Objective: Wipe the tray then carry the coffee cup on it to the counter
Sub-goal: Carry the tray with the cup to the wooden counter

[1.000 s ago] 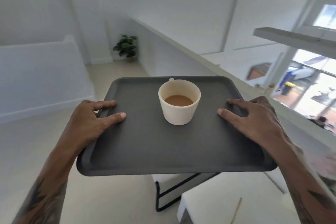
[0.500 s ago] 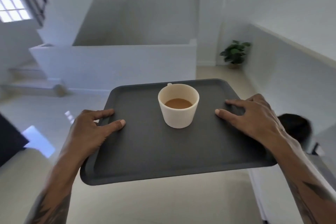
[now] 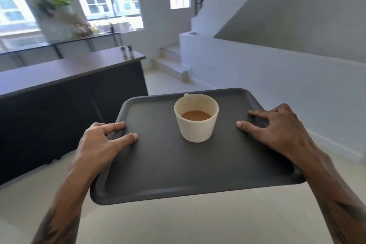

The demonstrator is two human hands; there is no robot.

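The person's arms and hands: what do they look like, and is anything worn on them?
Both forearms are bare, each with dark, spiky tattoo markings. No sleeves, gloves, watch or rings show on the left hand or the right hand.

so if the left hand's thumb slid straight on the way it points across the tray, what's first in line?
Probably the coffee cup. The left hand grips the tray edge, thumb lying on the surface pointing right and slightly away, with bare tray between. Depth is unclear; it could pass just in front.
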